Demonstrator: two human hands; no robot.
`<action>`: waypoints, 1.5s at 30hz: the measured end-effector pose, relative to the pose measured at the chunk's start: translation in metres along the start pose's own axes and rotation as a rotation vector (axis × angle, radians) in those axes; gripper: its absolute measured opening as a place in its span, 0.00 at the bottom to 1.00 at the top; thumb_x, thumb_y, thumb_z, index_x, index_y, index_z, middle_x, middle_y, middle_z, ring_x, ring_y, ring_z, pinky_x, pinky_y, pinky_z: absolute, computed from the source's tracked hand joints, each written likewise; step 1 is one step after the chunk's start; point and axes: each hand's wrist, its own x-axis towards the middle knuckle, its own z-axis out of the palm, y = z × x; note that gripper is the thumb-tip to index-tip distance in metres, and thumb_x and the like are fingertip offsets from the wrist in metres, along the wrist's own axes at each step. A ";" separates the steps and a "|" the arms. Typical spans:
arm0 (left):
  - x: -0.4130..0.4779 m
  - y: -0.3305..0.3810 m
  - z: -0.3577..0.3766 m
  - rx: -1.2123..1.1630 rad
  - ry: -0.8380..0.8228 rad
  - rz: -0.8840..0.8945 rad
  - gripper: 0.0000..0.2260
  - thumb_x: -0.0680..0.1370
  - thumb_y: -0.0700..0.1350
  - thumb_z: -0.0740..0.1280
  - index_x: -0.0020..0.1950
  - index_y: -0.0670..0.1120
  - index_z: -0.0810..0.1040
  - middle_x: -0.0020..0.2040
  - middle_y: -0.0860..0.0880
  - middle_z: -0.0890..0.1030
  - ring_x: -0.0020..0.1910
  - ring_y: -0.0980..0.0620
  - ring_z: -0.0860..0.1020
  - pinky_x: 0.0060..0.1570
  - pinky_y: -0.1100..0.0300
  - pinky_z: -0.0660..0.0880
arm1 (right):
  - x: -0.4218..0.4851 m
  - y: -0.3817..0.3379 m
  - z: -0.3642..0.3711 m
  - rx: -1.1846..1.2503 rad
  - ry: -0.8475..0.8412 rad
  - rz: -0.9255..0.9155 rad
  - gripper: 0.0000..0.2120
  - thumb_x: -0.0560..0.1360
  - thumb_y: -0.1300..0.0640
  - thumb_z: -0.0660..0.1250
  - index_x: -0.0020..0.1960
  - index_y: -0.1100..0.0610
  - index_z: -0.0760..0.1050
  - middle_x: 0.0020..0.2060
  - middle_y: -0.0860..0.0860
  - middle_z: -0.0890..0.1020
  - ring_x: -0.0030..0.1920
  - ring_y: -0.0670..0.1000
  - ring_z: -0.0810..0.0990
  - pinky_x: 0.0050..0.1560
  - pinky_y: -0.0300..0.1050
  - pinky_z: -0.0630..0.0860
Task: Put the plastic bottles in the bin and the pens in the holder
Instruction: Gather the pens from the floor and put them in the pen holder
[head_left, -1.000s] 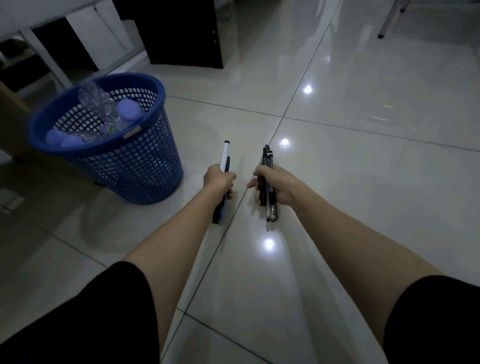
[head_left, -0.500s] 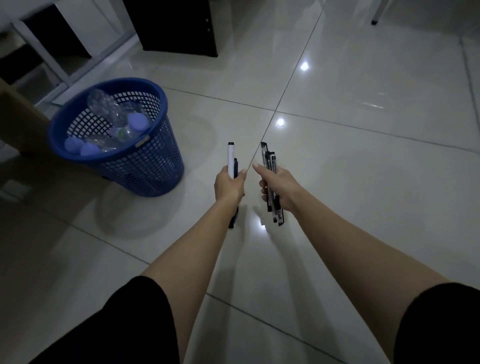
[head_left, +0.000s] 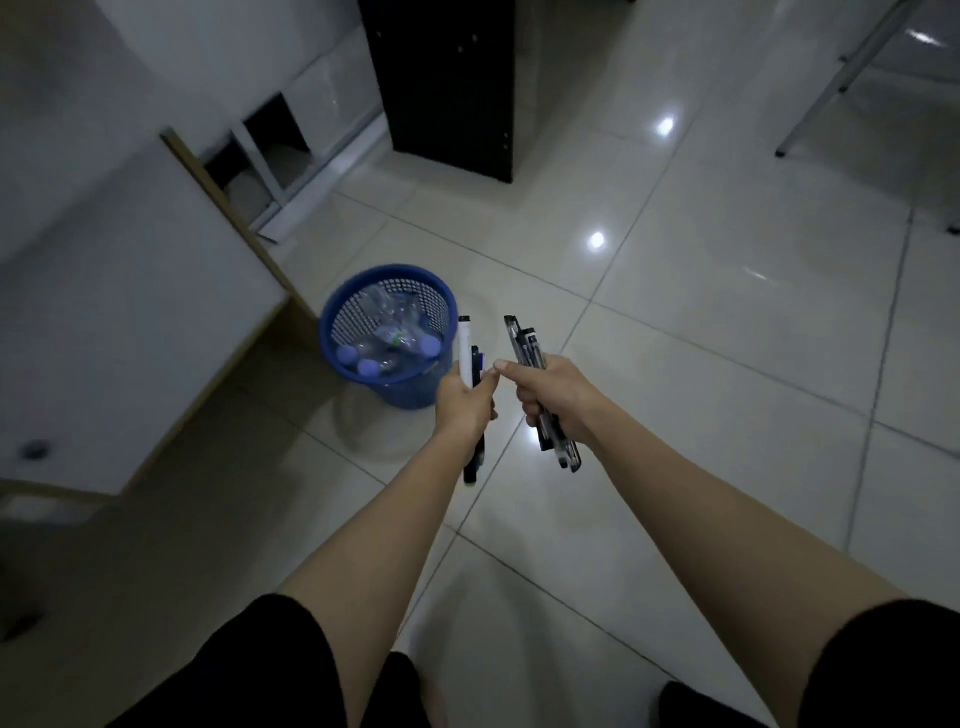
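Observation:
My left hand (head_left: 465, 402) grips a white marker (head_left: 465, 348) and a dark pen together, held upright. In my right hand (head_left: 558, 395) is a bundle of dark pens (head_left: 524, 340), their tips pointing away from me. Both hands hover above the floor, side by side and nearly touching. Just left of them stands the blue mesh bin (head_left: 332, 332), with several clear plastic bottles (head_left: 392, 338) with pale purple caps inside it. No pen holder is in view.
A white desk top (head_left: 119, 312) with a wooden edge fills the left side. Behind the bin is a black cabinet (head_left: 447, 83) and a low white shelf unit (head_left: 280, 156). A metal furniture leg (head_left: 831, 98) stands at the far right on the glossy tiled floor.
The view has risen and pulled back, so the bin looks smaller and farther below. The desk top has come into view on the left. Both hands keep their pens and have drawn closer together.

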 end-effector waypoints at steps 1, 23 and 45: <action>-0.010 0.017 -0.010 -0.005 0.012 -0.002 0.06 0.80 0.46 0.64 0.50 0.43 0.72 0.33 0.48 0.73 0.28 0.52 0.72 0.33 0.58 0.75 | -0.012 -0.018 0.006 -0.021 -0.023 -0.003 0.11 0.75 0.54 0.69 0.39 0.55 0.70 0.22 0.48 0.66 0.22 0.47 0.64 0.24 0.39 0.66; -0.220 0.268 -0.403 -0.267 0.296 -0.050 0.11 0.78 0.44 0.68 0.39 0.42 0.70 0.28 0.45 0.74 0.23 0.50 0.73 0.29 0.58 0.73 | -0.244 -0.300 0.308 -0.105 -0.389 0.003 0.18 0.72 0.45 0.70 0.32 0.51 0.68 0.22 0.47 0.67 0.22 0.47 0.66 0.25 0.39 0.67; -0.187 0.299 -0.703 -0.567 0.706 -0.103 0.07 0.77 0.43 0.69 0.45 0.40 0.74 0.31 0.43 0.76 0.28 0.47 0.75 0.34 0.54 0.76 | -0.202 -0.424 0.648 -0.325 -0.839 -0.079 0.16 0.73 0.46 0.70 0.35 0.56 0.71 0.23 0.50 0.73 0.24 0.50 0.71 0.30 0.42 0.72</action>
